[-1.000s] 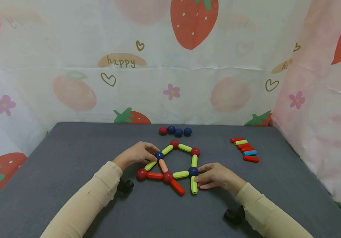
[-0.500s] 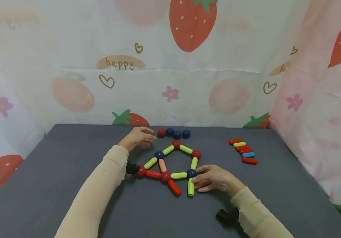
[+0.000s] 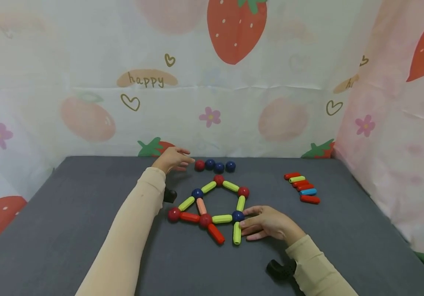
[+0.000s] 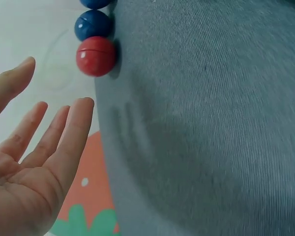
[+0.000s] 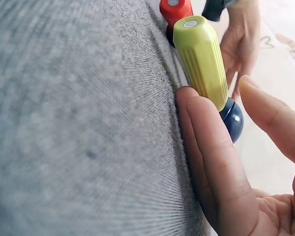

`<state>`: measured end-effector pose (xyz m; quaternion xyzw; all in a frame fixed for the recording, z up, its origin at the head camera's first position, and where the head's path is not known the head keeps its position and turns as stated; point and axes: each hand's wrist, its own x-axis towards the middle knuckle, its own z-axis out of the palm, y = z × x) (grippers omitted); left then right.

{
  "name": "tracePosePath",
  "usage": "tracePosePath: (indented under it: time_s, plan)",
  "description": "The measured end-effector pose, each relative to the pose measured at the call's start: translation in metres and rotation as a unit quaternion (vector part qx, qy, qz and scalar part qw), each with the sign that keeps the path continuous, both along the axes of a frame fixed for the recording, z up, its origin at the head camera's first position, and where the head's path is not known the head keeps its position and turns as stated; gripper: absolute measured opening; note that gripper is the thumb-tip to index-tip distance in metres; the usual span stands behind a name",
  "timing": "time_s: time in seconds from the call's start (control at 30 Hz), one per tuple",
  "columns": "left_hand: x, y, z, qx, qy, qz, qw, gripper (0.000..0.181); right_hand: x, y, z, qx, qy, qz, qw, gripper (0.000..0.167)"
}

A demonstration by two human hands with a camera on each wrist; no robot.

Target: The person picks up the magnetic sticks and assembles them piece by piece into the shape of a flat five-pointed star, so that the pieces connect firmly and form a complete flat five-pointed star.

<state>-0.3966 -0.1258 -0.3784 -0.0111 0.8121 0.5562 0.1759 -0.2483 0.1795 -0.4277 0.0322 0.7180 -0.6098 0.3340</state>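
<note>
My left hand (image 3: 174, 159) is at the far edge of the table, fingers extended, just left of a loose red ball (image 3: 199, 165). The left wrist view shows a gap between the fingertips and that red ball (image 4: 96, 56). On the table lies a joined shape of balls and rods. My right hand (image 3: 271, 224) rests at its right side, next to a blue ball (image 3: 238, 216) and a yellow-green rod (image 3: 237, 233). In the right wrist view, the fairly straight fingers touch or nearly touch the yellow-green rod (image 5: 201, 64), with the thumb apart from it.
Several blue balls (image 3: 219, 167) continue the back row beside the loose red one. At the right lies a slanted line of loose rods, among them a blue rod (image 3: 308, 192). A printed cloth (image 3: 212, 94) hangs behind the grey table (image 3: 86, 213).
My left hand has left the blue ball at the shape's upper left and moved away to the back, beside the loose red ball. My right hand has stayed in nearly the same place.
</note>
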Motion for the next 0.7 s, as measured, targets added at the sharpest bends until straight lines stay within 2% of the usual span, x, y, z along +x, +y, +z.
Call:
tracePosePath:
  time_s: [0.27, 0.47, 0.6, 0.7]
  plan:
    - [-0.006, 0.014, -0.017, -0.021, -0.013, -0.005, 0.9997, 0.06, -0.001, 0.001, -0.001, 0.003, -0.01, 0.01, 0.9999, 0.066]
    - [-0.007, 0.021, -0.021, -0.019, -0.02, 0.001, 0.9996, 0.061, 0.0, 0.0, -0.003, -0.003, -0.021, 0.017, 0.9996, 0.068]
    - [-0.011, 0.026, -0.023, -0.021, -0.018, -0.004, 0.9996, 0.06, 0.001, -0.001, -0.003, -0.004, -0.019, 0.012, 0.9997, 0.068]
    - [-0.015, 0.03, -0.026, -0.027, -0.009, 0.006, 0.9996, 0.055, 0.001, -0.001, -0.002, -0.005, -0.013, 0.009, 0.9999, 0.067]
